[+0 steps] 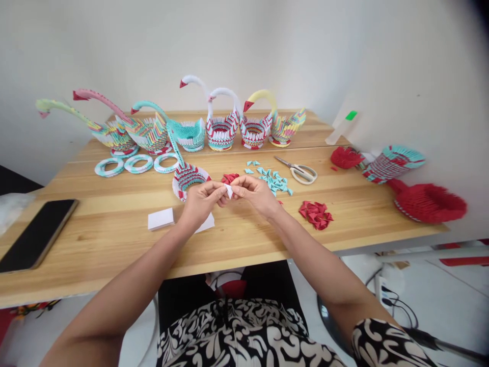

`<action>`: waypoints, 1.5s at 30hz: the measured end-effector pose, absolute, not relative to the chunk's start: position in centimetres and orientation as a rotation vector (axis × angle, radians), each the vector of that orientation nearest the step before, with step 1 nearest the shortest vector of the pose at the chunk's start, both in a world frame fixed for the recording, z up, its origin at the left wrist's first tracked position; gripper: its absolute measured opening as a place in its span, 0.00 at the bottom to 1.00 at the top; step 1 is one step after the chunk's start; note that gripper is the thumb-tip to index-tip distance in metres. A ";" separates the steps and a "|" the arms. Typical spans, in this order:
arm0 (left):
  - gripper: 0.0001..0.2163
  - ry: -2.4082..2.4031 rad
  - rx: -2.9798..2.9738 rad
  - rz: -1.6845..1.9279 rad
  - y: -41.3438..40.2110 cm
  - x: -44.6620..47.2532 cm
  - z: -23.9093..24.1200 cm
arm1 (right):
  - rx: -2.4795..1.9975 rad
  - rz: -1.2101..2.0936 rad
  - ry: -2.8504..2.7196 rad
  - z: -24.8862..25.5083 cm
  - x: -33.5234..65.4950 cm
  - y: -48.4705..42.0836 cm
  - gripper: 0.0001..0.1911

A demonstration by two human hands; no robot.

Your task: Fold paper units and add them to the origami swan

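Above the wooden surface [114, 239], near its front edge, left hand [200, 204] and right hand [255, 194] meet, pinching one white paper piece [229, 191], seemingly mid-fold.

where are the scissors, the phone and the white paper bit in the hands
scissors [293, 167], head view, near the pivot
phone [38, 232], head view, middle of the screen
white paper bit [228, 190], head view, its exposed tip

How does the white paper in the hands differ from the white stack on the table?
The held paper is small and triangular; the stack is larger, rectangular, flat. The held paper is pinched between left hand and right hand above the table; the stack lies on it. Both are white paper.
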State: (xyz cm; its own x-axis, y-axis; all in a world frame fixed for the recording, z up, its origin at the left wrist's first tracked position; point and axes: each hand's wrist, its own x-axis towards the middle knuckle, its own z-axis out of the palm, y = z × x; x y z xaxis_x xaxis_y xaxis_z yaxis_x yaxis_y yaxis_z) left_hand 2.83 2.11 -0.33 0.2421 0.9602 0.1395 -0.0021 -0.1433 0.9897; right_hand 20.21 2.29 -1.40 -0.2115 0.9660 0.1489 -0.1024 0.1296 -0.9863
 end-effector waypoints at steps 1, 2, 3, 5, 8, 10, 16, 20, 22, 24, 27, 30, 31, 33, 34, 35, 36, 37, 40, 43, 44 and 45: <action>0.10 0.982 1.452 1.118 2.1 2.8 -0.4 | -0.926 1.300 -1.372 -1.5 20.2 2.3 0.14; 0.10 1.009 1.487 1.120 2.1 2.8 -0.5 | -0.923 1.301 -1.384 -1.5 20.1 2.3 0.13; 0.10 1.043 1.534 1.129 2.2 2.7 -0.7 | -0.921 1.302 -1.401 -1.6 20.0 2.3 0.13; 0.08 1.113 1.633 1.162 2.2 2.7 -1.0 | -0.919 1.296 -1.429 -1.9 19.8 2.3 0.13; 0.08 1.128 1.645 1.194 2.2 2.7 -1.0 | -0.905 1.259 -1.402 -2.2 19.7 2.5 0.16; 0.09 1.070 1.553 1.179 2.1 2.7 -0.8 | -0.897 1.237 -1.370 -2.2 19.7 2.5 0.18; 0.12 0.933 1.448 1.135 2.0 2.8 0.0 | -0.947 1.185 -1.409 -1.9 20.0 2.3 0.15; 0.10 1.007 1.494 1.150 1.9 2.8 -0.2 | -0.929 1.194 -1.426 -2.1 20.0 2.4 0.14; 0.10 1.032 1.485 1.162 2.0 2.9 -0.4 | -0.925 1.206 -1.428 -2.3 19.9 2.5 0.14; 0.10 1.017 1.440 1.165 2.0 2.9 -0.5 | -0.920 1.213 -1.421 -2.4 19.8 2.6 0.15; 0.12 0.948 1.365 1.159 2.2 2.8 -0.6 | -0.907 1.211 -1.416 -2.3 19.8 2.6 0.15; 0.13 0.916 1.368 1.164 2.2 2.8 -0.6 | -0.905 1.198 -1.430 -2.2 20.0 2.5 0.15; 0.13 0.915 1.383 1.170 2.2 2.8 -0.6 | -0.902 1.195 -1.435 -2.2 20.0 2.5 0.15; 0.13 0.917 1.422 1.181 2.1 2.7 -0.5 | -0.897 1.191 -1.442 -2.4 20.1 2.5 0.15; 0.13 0.918 1.442 1.183 2.1 2.7 -0.5 | -0.900 1.188 -1.443 -2.4 20.1 2.5 0.14; 0.12 0.922 1.459 1.186 2.0 2.7 -0.4 | -0.906 1.184 -1.446 -2.5 20.1 2.5 0.14; 0.12 0.929 1.473 1.188 2.0 2.7 -0.4 | -0.914 1.176 -1.451 -2.5 20.0 2.5 0.14; 0.12 0.936 1.483 1.186 1.9 2.7 -0.3 | -0.923 1.163 -1.459 -2.5 20.0 2.5 0.14; 0.12 0.946 1.473 1.178 1.9 2.7 -0.3 | -0.941 1.114 -1.492 -2.5 19.9 2.5 0.13; 0.13 0.903 1.371 1.149 2.2 2.8 -0.5 | -0.948 1.124 -1.471 -2.3 20.0 2.5 0.13; 0.13 0.872 1.323 1.134 2.3 2.8 -0.6 | -0.947 1.143 -1.449 -2.3 20.0 2.5 0.13; 0.14 0.835 1.279 1.115 2.4 2.8 -0.8 | -0.944 1.164 -1.422 -2.2 20.0 2.5 0.14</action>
State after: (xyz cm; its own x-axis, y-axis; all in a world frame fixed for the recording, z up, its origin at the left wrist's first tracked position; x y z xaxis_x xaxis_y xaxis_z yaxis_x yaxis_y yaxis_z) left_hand 2.76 2.41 -0.75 0.2863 0.9524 0.1050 -0.1671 -0.0583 0.9842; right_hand 20.03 2.49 -2.20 -0.1666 0.9598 0.2258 -0.0317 0.2237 -0.9741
